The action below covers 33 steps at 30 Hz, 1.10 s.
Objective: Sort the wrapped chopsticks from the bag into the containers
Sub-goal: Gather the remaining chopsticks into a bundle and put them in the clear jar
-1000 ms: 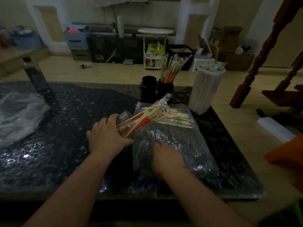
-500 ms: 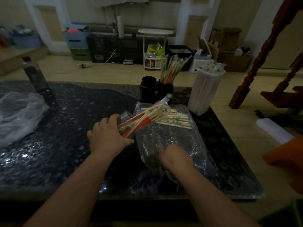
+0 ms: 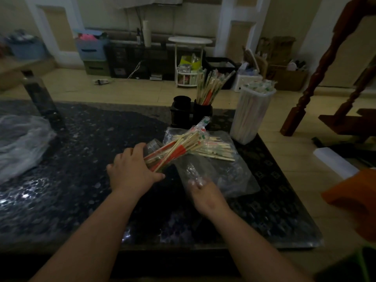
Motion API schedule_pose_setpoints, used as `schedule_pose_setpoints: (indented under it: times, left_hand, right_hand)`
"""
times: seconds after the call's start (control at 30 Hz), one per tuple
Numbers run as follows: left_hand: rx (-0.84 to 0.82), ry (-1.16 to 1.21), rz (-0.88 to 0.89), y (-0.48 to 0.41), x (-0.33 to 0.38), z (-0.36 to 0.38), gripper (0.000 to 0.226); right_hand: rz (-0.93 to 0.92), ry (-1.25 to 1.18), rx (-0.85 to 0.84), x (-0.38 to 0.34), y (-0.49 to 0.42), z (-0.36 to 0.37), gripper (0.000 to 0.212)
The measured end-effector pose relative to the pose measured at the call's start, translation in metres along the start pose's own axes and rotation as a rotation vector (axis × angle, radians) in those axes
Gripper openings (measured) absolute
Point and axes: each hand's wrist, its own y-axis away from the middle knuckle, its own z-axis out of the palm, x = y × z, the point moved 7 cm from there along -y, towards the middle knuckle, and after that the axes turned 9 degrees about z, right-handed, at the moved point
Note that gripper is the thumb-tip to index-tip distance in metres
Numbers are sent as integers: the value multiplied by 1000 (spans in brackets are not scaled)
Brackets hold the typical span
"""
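My left hand (image 3: 130, 171) grips the chopstick bundle (image 3: 175, 151) at 10 o'clock of the bag (image 3: 230, 176). My right hand (image 3: 205, 195) lies under its plastic; grip unreadable. Risk: pulling the bag spills the loose chopsticks (image 3: 215, 151) onto the tabletop (image 3: 81, 180).

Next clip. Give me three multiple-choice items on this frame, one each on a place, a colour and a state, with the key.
1. Where does the tall pale container stand relative to the black two-cup holder?
A) to its left
B) to its right
C) directly in front of it

2. What colour are the broad bands on the bundle of wrapped chopsticks?
A) orange-red
B) blue
C) purple

3. What is the left hand doing?
A) lying open and empty
B) making an empty fist
C) gripping the bundle

Key:
1. B, the container stands to the right of the holder.
2. A, orange-red bands show on several wrappers.
3. C, its fingers and thumb curl round the bundle's near end.
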Motion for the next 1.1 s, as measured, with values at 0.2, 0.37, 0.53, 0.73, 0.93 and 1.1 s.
schedule_pose_setpoints:
  times: [0.2, 0.37, 0.53, 0.73, 0.93, 1.1]
  left_hand:
    - [-6, 6, -14, -1, -2, 1, 103]
    - [-10, 6, -35, -4, -7, 0, 103]
    - [-4, 12, -34, -8, -9, 2, 104]
    - [-19, 15, -53, -11, -9, 5, 105]
    - [-22, 25, -65, -13, -5, 6, 106]
    - [-31, 31, -87, -17, -5, 9, 106]
  right_hand:
    - [-96, -20, -89, -1, 0, 20, 57]
    - [-66, 221, 23, 16, -9, 32, 64]
    - [143, 349, 130, 40, -6, 28, 75]
    - [-45, -71, 310, 34, -10, 7, 76]
    - [-29, 306, 263, 34, -34, 4, 71]
    - [-89, 372, 230, 16, -59, 5, 69]
